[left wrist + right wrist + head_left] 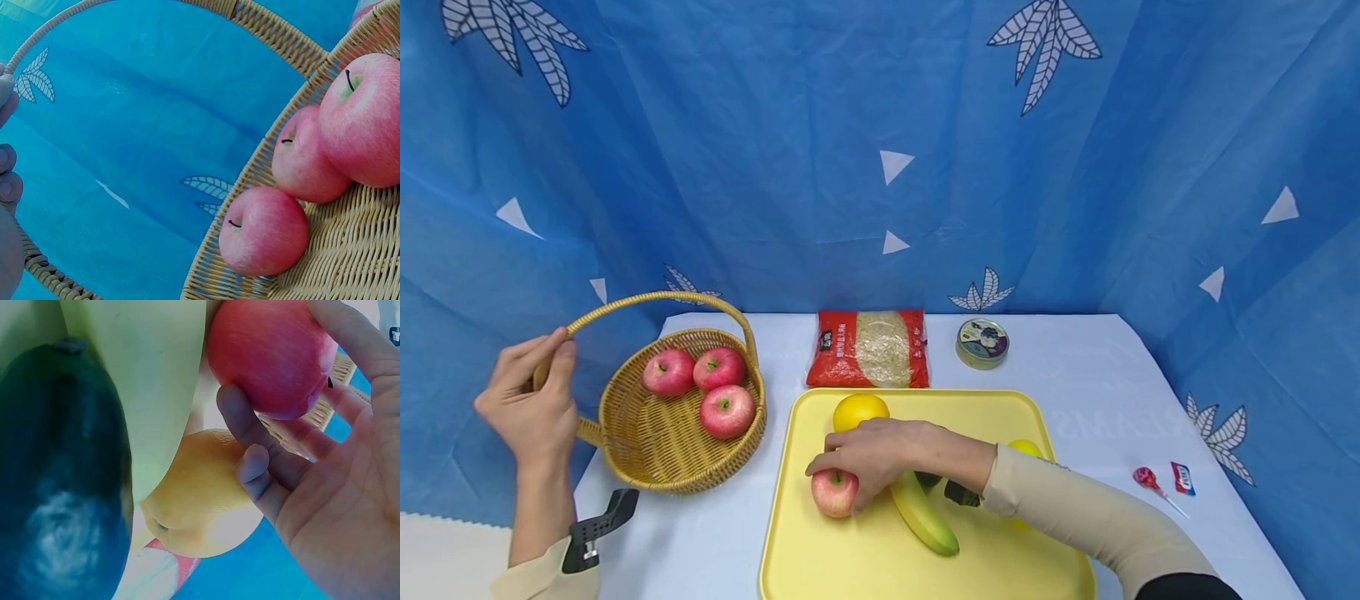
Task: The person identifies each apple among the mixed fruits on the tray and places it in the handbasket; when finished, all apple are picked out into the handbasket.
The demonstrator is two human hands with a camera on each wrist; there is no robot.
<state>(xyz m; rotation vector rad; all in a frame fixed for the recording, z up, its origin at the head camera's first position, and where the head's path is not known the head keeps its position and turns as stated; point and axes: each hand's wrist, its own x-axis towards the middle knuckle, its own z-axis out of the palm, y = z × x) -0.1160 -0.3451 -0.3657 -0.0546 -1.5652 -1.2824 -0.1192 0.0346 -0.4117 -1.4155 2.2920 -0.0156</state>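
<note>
My left hand (535, 396) grips the handle of a wicker basket (658, 454), which hangs tilted at the table's left edge. Three red apples lie in it, among them a front apple (727, 412). Over a yellow tray (820, 575), my right hand (872, 454) curls its thumb and fingers round another red apple (832, 493). Beside that hand on the tray are a banana (925, 521), an orange (859, 410) and a dark green oblong fruit (62, 481), mostly hidden by the arm in the head view. Yellow fruit (1025, 447) shows partly behind the right forearm.
Behind the tray lie a red bag of dry food (868, 350) and a round tin (982, 343). At the right of the white table are a lollipop (1146, 478) and a small red and blue packet (1182, 478). A blue curtain (820, 167) encloses the back and sides.
</note>
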